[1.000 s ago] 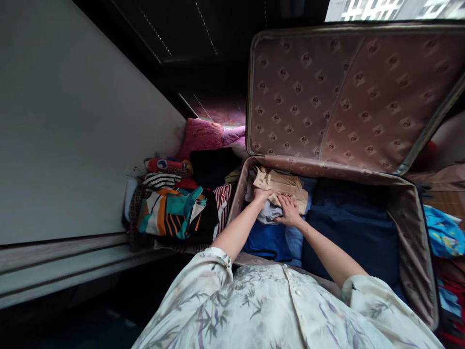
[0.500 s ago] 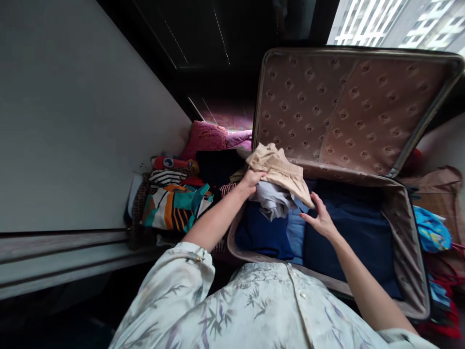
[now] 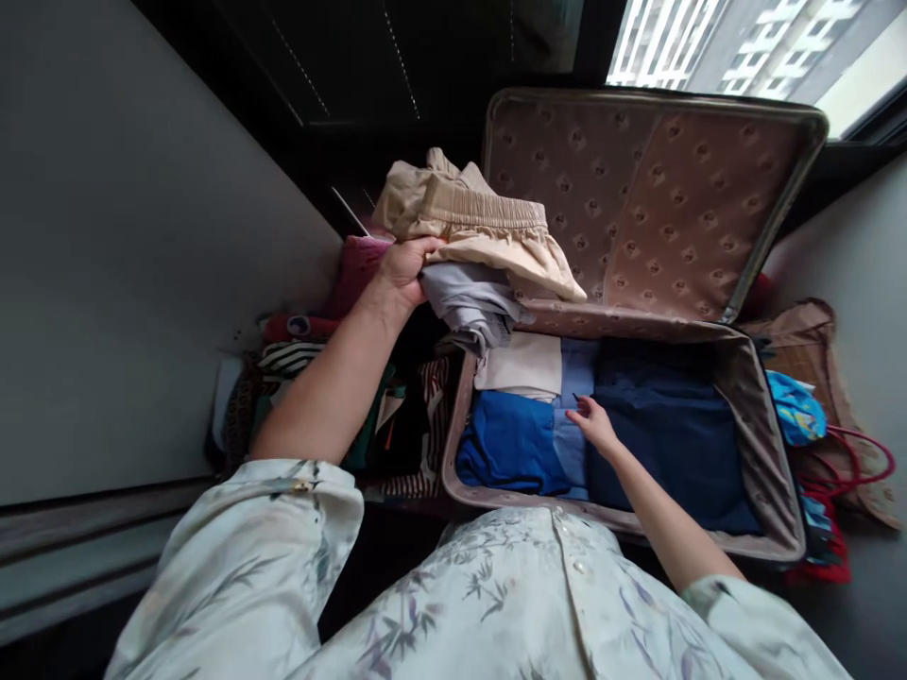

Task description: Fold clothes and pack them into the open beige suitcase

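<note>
The folded clothes [image 3: 482,241] (beige on grey) hang up and left of the open suitcase [image 3: 772,453], gripped in the left hand [image 3: 402,269]; the right hand [image 3: 595,427], loosely open, rests inside on the light-blue garment [image 3: 573,444].

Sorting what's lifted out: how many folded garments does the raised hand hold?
2: beige shorts on top, grey garment beneath, both gripped by the left hand. More may be hidden between.
</note>
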The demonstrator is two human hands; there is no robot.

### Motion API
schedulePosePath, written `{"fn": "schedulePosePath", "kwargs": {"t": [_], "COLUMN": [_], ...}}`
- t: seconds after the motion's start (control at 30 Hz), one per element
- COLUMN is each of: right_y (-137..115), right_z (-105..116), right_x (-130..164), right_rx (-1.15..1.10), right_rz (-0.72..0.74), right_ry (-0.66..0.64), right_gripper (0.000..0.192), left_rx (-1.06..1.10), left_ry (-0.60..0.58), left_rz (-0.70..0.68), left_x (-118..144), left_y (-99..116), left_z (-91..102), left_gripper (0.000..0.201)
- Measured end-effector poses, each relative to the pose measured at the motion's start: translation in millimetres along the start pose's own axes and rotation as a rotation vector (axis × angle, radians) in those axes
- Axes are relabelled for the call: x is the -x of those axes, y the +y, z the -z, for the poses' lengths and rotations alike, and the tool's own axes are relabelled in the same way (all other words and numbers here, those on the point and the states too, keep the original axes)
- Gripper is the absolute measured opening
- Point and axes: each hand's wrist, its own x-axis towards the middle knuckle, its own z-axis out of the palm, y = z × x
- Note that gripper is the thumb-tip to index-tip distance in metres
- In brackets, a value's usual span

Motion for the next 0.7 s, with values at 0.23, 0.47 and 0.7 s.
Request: {"fn": "schedulePosePath", "kwargs": {"t": [0.23,0.47,0.7], "right_y": [-45.6,-46.7,-5.2], "right_z": [-31.1,-53.4,-39.0], "right_x": [-94.8,-111.8,-104.0], "right_rx": [0.324,0.361,0.378], "right_rz": [0.168,0.224,0.218], "right_ry": [-0.019,-0.077,-0.04], "right_gripper": [0.06,0.049,0.05], "left_rx": [-0.113,-0.06,-0.19], "left_ry": [0.007,-0.052,0.146], "left_rz": [0.08,0.184,0.136], "left_x": [30.5,26.2,-39.5], "left_y": [13.4,11.6,-36.8], "left_z": [38.2,78.8,146.7], "left_gripper": [0.013,0.02,0.018]}}
